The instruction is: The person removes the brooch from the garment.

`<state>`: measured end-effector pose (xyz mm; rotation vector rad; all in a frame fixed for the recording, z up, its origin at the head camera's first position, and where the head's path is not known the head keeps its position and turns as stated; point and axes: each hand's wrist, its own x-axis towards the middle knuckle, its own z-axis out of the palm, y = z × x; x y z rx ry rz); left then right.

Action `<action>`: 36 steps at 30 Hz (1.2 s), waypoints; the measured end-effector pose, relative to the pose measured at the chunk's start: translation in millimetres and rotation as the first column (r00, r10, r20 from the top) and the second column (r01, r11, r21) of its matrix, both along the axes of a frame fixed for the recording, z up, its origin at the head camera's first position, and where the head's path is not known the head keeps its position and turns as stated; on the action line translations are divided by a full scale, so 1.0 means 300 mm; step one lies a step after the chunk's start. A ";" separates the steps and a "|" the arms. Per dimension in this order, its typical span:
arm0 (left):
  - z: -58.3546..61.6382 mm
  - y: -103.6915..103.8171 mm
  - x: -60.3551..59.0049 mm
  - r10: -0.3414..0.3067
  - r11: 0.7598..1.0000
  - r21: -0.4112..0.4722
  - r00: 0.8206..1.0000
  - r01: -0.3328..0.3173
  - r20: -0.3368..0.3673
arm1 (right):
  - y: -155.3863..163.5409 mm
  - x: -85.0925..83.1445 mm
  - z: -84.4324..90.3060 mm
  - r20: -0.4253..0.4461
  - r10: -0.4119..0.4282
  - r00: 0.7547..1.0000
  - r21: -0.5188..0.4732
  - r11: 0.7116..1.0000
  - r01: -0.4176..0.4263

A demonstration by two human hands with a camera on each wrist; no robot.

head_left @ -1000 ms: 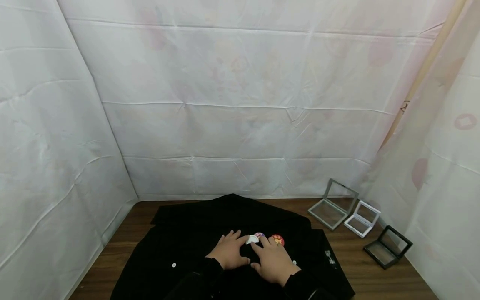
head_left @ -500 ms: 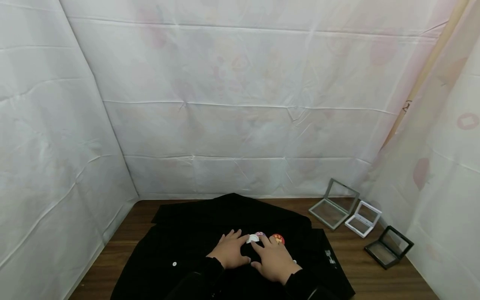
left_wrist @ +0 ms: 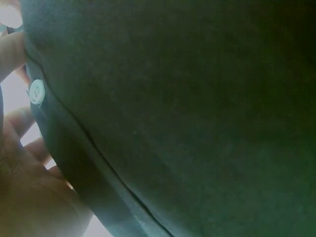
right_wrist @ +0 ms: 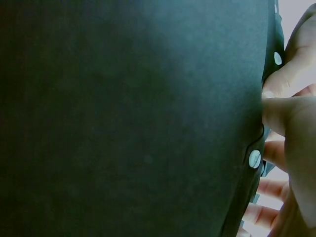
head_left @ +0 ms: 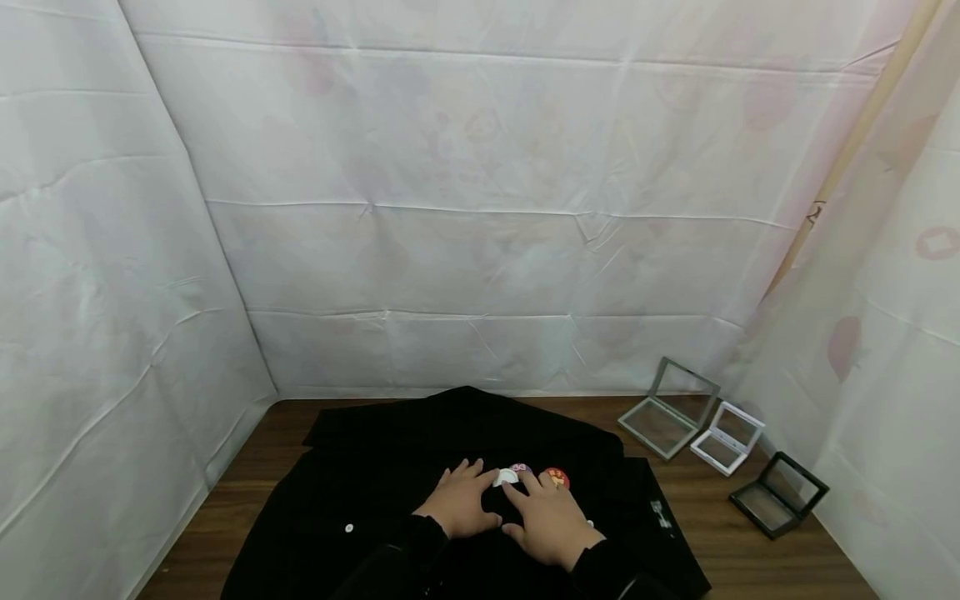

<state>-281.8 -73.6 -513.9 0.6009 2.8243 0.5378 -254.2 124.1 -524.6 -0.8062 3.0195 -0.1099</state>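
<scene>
- White creased sheeting (head_left: 480, 250) walls in a small booth on three sides; below it lies a dark wooden table (head_left: 750, 533).
- A black jacket (head_left: 390, 467) is spread flat over most of the table, with small white buttons (head_left: 348, 528) showing on its front.
- My left hand (head_left: 457, 504) rests palm down on the cloth, fingers straight and spread, gripping nothing.
- My right hand (head_left: 549, 525) lies just beside it, also flat with fingers extended; its forefinger reaches up to a white badge (head_left: 506, 477).
- The white badge sits on the jacket between my two sets of fingertips. A pinkish badge (head_left: 520, 469) is touching or nearly touching it, and a red badge (head_left: 556, 478) lies just right of that, near my right fingers.
- I judge the step as steadying the cloth around the white badge. Next calls for a careful fingertip pinch on its edge while the other hand keeps the fabric taut.
- The wrist views show only dark fabric close up, a pale button and blurred fingers.
- At the table's right end, well apart from the jacket, stand three open frame boxes: grey (head_left: 667, 410), white (head_left: 726, 438) and black (head_left: 778, 495).
</scene>
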 end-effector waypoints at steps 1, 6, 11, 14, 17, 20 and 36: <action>0.000 -0.001 -0.001 -0.001 1.000 -0.001 1.000 0.001 0.001 | 0.000 -0.001 0.001 -0.003 0.004 1.000 -0.001 1.000 -0.004; -0.011 -0.007 -0.012 0.002 1.000 -0.005 1.000 -0.002 0.006 | 0.001 -0.014 -0.005 -0.003 0.019 1.000 0.013 1.000 -0.019; -0.038 -0.007 -0.026 0.005 1.000 -0.017 1.000 -0.005 0.001 | 0.000 -0.015 0.005 0.018 0.009 1.000 0.046 0.999 -0.010; -0.037 -0.002 -0.026 0.004 1.000 -0.023 1.000 -0.004 0.002 | 0.001 -0.011 0.012 0.025 -0.002 1.000 0.054 0.999 0.001; -0.030 0.001 -0.024 0.004 1.000 -0.028 1.000 -0.004 0.005 | 0.004 -0.007 0.014 0.016 -0.004 1.000 0.059 0.998 0.003; -0.027 0.003 -0.023 0.005 1.000 -0.028 1.000 -0.004 0.007 | 0.005 -0.005 0.017 0.010 -0.001 1.000 0.060 0.998 0.001; -0.011 0.003 -0.007 0.008 1.000 -0.019 1.000 -0.008 0.029 | 0.006 -0.006 -0.004 -0.008 0.008 1.000 0.063 0.998 -0.008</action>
